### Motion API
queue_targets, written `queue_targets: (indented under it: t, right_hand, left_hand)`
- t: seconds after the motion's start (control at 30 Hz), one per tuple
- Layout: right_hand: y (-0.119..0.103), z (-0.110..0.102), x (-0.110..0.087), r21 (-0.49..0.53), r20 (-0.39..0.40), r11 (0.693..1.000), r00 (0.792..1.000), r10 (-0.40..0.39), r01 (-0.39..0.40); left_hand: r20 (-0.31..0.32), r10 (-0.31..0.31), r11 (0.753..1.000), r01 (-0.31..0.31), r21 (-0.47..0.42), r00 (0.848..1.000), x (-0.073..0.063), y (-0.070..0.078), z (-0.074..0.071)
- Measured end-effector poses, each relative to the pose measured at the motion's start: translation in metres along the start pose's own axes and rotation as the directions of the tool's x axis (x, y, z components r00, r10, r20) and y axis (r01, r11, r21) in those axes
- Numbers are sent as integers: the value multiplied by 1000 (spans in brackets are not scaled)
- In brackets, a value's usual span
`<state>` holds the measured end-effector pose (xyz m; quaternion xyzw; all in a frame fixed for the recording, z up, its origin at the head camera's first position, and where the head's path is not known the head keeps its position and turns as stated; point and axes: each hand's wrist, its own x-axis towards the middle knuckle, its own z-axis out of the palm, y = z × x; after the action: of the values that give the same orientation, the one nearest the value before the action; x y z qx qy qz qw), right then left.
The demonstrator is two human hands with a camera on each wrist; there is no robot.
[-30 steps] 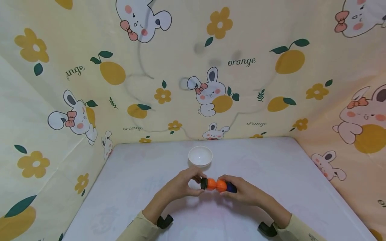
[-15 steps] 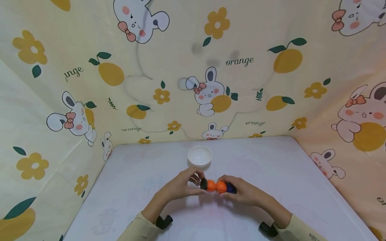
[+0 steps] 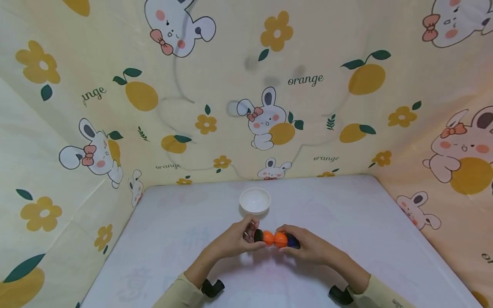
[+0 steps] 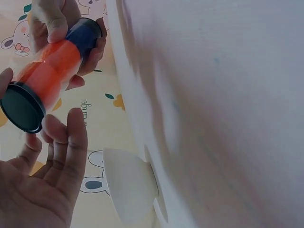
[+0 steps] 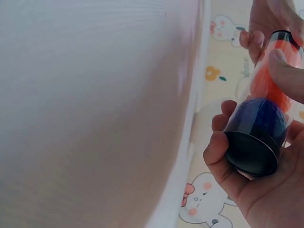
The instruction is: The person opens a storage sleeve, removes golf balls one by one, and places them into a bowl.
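Since the earlier frame, the clear tube (image 3: 275, 239) has been shifted slightly toward the person's left, and the fingertips of the left hand (image 3: 239, 239) have been drawn back a little from above its black end cap (image 4: 23, 108). The bowl (image 3: 255, 202) has been left in its place.

The tube is held in the air above the counter (image 3: 339, 214), nearly level, just on the person's side of the bowl. Two orange balls (image 4: 45, 78) and a dark blue ball (image 5: 259, 118) are seen through its wall, the blue one being nearest the right hand (image 3: 304, 244). By that hand the tube is firmly gripped: its fingers (image 5: 217, 146) are curled round the blue end, and its thumb is laid along the orange part. A second black cap (image 5: 251, 154) is seen at that end.

The left hand's fingers (image 4: 76, 137) are spread and loosely bent, with the first cap set between them and the thumb; whether it is pinched or only touched cannot be told.

Black devices (image 3: 213, 288) are worn at both wrists, below pale sleeves (image 3: 181, 293). Behind the counter, a cloth (image 3: 231, 141) is hung, printed with rabbits, flowers and oranges.
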<state>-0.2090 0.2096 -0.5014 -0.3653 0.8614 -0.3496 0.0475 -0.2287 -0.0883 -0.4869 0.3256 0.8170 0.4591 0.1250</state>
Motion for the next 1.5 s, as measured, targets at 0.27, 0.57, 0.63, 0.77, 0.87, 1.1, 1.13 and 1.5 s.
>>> queue_targets:
  t: [0.27, 0.57, 0.63, 0.77, 0.87, 1.1, 1.13, 1.5]
  right_hand:
    - [1, 0, 3, -18, 0, 999, 999, -36, 36]
    - [-1, -3, 3, -29, -22, 999, 1000, 22, -22]
    - [0, -4, 3, -19, -32, 999, 999, 39, -39]
    - [1, -5, 3, -8, -46, 999, 998, 47, -47]
    - [1, -5, 4, -8, -46, 999, 998, 46, -46]
    - [1, -4, 3, -1, -14, 999, 999, 36, -36]
    - [1, -4, 3, -3, -12, 999, 999, 35, -35]
    - [1, -3, 6, 34, -12, 998, 998, 57, -56]
  left_hand:
    - [-15, 14, 1000, -14, -6, 1000, -1, 5, -1]
    - [-91, 85, 996, -82, 31, 992, 0, 1, -3]
    - [-95, 138, 990, -134, 51, 986, 0, 0, -5]
    - [-76, 257, 964, -250, 92, 963, 0, 1, -11]
    - [-63, 313, 946, -305, 113, 948, 1, 0, -13]
    - [-39, 315, 947, -311, 83, 948, 0, -2, -16]
    - [-36, 311, 948, -307, 78, 950, -1, -2, -16]
    - [-96, 258, 966, -259, 10, 961, -3, -4, -13]
